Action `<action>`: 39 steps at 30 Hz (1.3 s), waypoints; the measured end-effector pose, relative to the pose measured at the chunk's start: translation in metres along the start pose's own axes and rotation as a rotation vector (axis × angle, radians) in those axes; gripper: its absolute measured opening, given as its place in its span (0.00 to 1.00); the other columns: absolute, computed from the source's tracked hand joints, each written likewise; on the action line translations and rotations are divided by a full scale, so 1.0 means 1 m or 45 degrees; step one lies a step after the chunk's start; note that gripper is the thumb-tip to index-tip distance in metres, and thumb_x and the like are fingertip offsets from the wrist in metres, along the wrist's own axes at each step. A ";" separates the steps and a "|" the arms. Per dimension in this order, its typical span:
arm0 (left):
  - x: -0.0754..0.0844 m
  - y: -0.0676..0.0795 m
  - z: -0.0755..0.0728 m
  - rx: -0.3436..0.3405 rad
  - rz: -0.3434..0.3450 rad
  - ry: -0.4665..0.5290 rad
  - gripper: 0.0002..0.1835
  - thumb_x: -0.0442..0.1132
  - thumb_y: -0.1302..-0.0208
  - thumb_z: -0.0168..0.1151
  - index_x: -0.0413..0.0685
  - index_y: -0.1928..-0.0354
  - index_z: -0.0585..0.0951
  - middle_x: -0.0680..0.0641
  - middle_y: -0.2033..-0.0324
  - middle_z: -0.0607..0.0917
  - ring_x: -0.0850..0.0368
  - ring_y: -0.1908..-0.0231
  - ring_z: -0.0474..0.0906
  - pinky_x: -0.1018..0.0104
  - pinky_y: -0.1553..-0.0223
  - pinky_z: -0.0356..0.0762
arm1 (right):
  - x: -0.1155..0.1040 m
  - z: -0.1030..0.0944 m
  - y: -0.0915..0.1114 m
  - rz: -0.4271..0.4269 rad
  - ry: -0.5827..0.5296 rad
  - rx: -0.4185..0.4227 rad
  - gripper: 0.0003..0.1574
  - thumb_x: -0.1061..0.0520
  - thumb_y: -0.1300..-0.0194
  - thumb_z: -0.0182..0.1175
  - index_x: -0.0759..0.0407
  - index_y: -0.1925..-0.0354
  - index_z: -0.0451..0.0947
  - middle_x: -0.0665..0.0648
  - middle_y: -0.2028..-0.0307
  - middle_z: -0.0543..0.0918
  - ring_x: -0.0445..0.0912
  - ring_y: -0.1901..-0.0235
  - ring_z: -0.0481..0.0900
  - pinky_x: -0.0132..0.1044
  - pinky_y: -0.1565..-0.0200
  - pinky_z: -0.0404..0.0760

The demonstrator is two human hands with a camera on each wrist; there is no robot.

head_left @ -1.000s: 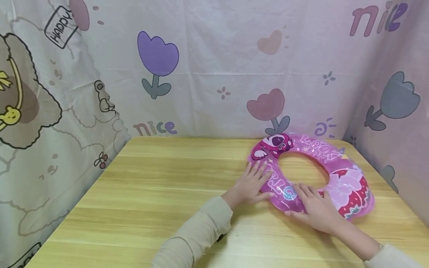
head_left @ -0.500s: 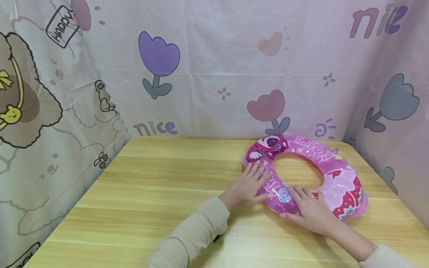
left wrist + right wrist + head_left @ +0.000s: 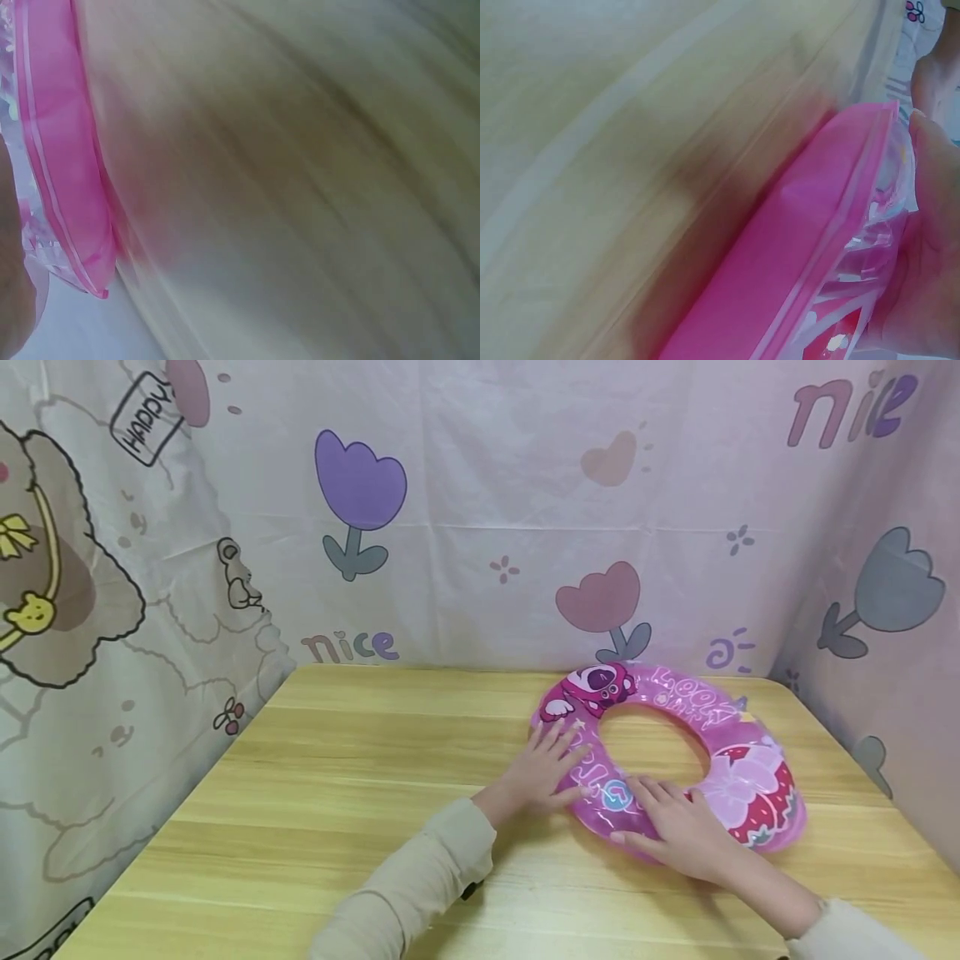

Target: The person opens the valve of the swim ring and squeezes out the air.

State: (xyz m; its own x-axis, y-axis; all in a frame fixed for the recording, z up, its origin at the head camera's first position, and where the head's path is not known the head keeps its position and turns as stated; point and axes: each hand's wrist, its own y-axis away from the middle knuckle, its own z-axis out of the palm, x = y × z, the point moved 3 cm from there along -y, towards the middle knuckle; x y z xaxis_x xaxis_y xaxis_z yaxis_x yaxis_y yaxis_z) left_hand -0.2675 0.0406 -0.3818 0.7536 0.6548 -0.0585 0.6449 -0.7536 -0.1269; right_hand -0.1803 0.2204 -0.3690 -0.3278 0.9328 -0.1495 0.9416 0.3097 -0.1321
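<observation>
A pink inflatable swim ring [image 3: 678, 702] lies on the right half of the wooden table, printed with a bear, strawberries and white lettering. My left hand [image 3: 542, 770] rests on its left side with the fingers spread and straight. On the front of the ring lies my right hand [image 3: 678, 828], fingers extended over the top and thumb out to the left. The left wrist view shows the ring's pink side wall [image 3: 64, 142] and an edge of the hand. In the right wrist view, the palm [image 3: 922, 277] is against the ring's clear printed top, above its pink underside [image 3: 780, 247].
The wooden table [image 3: 300, 793] has a patterned cloth [image 3: 480, 460] hanging behind it and on both sides. The ring's far edge lies close to the back cloth. A small dark object [image 3: 471, 890] shows beneath the left sleeve.
The swim ring has slid left across the table by a short distance. Both hands have moved left along with it, staying on its surface.
</observation>
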 end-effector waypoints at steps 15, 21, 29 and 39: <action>-0.014 0.012 -0.001 0.047 -0.107 0.158 0.34 0.62 0.32 0.37 0.56 0.28 0.54 0.46 0.27 0.48 0.46 0.27 0.38 0.41 0.31 0.27 | -0.016 -0.001 -0.009 -0.083 -0.084 -0.020 0.46 0.31 0.39 0.51 0.58 0.34 0.62 0.65 0.38 0.70 0.66 0.41 0.68 0.69 0.45 0.63; -0.022 0.017 0.001 0.034 -0.138 0.157 0.35 0.63 0.32 0.36 0.57 0.28 0.53 0.46 0.27 0.45 0.45 0.27 0.36 0.42 0.31 0.25 | -0.020 0.000 -0.010 -0.134 -0.190 -0.067 0.47 0.33 0.37 0.50 0.59 0.32 0.57 0.67 0.34 0.64 0.66 0.37 0.63 0.68 0.40 0.58; -0.032 0.027 0.002 0.010 -0.130 0.173 0.37 0.64 0.34 0.39 0.56 0.28 0.52 0.46 0.27 0.45 0.45 0.27 0.36 0.41 0.31 0.27 | -0.025 0.004 -0.012 -0.182 -0.229 -0.088 0.47 0.32 0.37 0.49 0.60 0.31 0.56 0.67 0.33 0.62 0.66 0.36 0.62 0.67 0.39 0.57; -0.045 0.043 -0.002 0.012 -0.095 0.224 0.38 0.62 0.34 0.42 0.52 0.28 0.52 0.44 0.27 0.47 0.45 0.27 0.35 0.41 0.31 0.29 | -0.016 -0.005 -0.015 -0.174 -0.233 -0.073 0.46 0.33 0.37 0.50 0.61 0.33 0.59 0.65 0.34 0.65 0.65 0.35 0.61 0.68 0.37 0.51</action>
State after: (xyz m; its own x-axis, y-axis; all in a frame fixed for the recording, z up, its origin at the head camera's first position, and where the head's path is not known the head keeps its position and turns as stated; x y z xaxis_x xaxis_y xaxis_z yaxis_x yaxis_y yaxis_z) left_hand -0.2738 -0.0214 -0.3824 0.7150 0.6879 0.1252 0.6992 -0.7023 -0.1340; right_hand -0.1889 0.2018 -0.3602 -0.4563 0.8342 -0.3098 0.8886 0.4458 -0.1084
